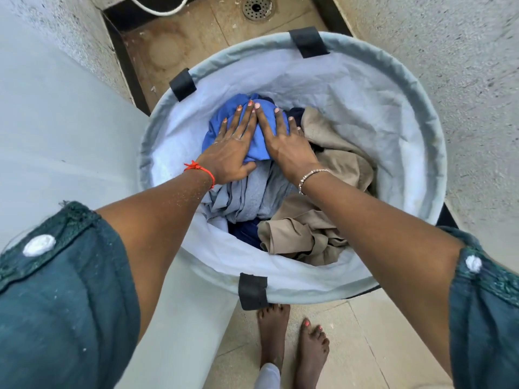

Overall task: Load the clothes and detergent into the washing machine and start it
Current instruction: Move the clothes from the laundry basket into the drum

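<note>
While both hands lie flat on the laundry, nothing is gripped yet; left hand (229,153) is spread, palm down, fingers straight, on the left side of the bright blue garment (259,136); right hand (283,138) is likewise open and flat on its right side, index fingertips nearly touching at the far end; no fabric pinched or curled into either palm, so far as the view shows.

The blue garment sits on top of the pile, toward the far side of the laundry basket (427,141); just nearer the person, under the wrists, lies a pale grey-blue cloth (250,197); to the right & nearer, a crumpled beige garment (306,234); dark navy cloth (247,231) shows low down between them.

Handling, as a guess: all soft, limp, light, not fragile; pieces will droop & trail, and look tangled w/ each other, so one lift may drag neighbours along; best hold prob. a gathered bunch of the blue piece's middle, fingers scooped under from both sides, or an armful of the whole heap.

The basket has soft fabric walls & black strap loops at the rim, so it may sag if pulled; it stands on a tiled floor (365,346), a floor drain (257,7) beyond; a pale smooth surface at left may be the machine, can't tell; no detergent in sight.
</note>
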`<move>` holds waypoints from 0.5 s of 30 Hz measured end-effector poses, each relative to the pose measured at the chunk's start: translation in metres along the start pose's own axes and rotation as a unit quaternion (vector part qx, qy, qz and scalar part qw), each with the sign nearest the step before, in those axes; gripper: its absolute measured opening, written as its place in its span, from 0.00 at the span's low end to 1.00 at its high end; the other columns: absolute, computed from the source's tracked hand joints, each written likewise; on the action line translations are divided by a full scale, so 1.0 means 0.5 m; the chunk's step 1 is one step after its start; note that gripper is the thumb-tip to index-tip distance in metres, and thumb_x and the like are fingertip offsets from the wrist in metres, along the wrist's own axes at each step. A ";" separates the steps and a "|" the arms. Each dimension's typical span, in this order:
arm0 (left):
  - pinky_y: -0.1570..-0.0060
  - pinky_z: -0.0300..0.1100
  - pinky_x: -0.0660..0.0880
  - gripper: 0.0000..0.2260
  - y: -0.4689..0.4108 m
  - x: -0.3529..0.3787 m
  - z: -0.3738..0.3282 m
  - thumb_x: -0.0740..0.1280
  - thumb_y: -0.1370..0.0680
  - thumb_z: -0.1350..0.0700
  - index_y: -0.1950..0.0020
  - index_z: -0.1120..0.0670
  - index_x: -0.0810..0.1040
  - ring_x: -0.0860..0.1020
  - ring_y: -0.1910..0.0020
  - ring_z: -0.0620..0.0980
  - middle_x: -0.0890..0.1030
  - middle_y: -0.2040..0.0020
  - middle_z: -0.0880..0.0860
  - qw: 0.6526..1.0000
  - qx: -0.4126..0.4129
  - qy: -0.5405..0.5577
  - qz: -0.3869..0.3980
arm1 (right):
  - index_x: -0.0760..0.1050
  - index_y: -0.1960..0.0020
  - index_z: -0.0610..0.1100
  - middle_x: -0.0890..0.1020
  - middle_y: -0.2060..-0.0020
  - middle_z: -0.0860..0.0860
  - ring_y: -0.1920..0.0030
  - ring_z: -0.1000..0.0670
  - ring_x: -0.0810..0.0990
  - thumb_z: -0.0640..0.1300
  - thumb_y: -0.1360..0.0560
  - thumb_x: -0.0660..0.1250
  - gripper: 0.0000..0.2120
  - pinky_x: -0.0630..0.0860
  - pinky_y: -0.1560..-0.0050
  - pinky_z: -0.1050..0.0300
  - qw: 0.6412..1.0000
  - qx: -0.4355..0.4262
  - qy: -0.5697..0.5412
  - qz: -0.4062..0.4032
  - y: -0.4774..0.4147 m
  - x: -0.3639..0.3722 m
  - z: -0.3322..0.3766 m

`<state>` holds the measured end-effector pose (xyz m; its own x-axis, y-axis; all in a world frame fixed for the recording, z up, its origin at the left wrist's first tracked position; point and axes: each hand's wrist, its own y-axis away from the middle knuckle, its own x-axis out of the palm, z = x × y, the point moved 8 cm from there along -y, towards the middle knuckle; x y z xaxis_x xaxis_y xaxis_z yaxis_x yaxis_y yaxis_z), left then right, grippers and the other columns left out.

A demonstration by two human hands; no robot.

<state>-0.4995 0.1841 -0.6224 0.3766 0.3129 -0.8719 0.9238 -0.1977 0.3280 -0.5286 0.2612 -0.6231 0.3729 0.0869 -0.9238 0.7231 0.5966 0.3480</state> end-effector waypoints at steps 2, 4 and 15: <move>0.29 0.59 0.38 0.45 0.010 -0.020 -0.006 0.53 0.34 0.37 0.24 0.59 0.42 0.41 0.24 0.56 0.43 0.22 0.57 0.999 -0.007 -0.032 -0.021 | 0.38 0.25 0.43 0.51 0.26 0.33 0.28 0.30 0.56 0.40 0.19 0.45 0.26 0.56 0.30 0.36 1.000 0.007 0.011 -0.002 0.023 -0.019 0.006; 0.29 0.61 0.40 0.46 0.016 -0.042 -0.007 0.58 0.32 0.36 0.24 0.57 0.42 0.41 0.24 0.56 0.43 0.22 0.55 0.997 -0.044 -0.042 -0.041 | 0.50 0.24 0.44 0.65 0.30 0.35 0.33 0.33 0.68 0.40 0.23 0.44 0.26 0.64 0.35 0.36 0.999 0.012 0.031 -0.037 0.037 -0.044 0.013; 0.27 0.56 0.48 0.39 0.054 -0.102 -0.085 0.51 0.29 0.78 0.24 0.56 0.39 0.40 0.24 0.58 0.39 0.23 0.55 0.999 -0.038 0.002 0.018 | 0.38 0.25 0.42 0.49 0.25 0.37 0.26 0.34 0.51 0.32 0.21 0.48 0.29 0.63 0.31 0.40 0.999 -0.037 0.013 0.001 0.160 -0.162 0.018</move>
<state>-0.4911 0.2022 -0.5537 0.4092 0.3101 -0.8581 0.9124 -0.1378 0.3853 -0.4954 0.2947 -0.5191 0.3583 0.1074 -0.9274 0.6771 0.6540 0.3373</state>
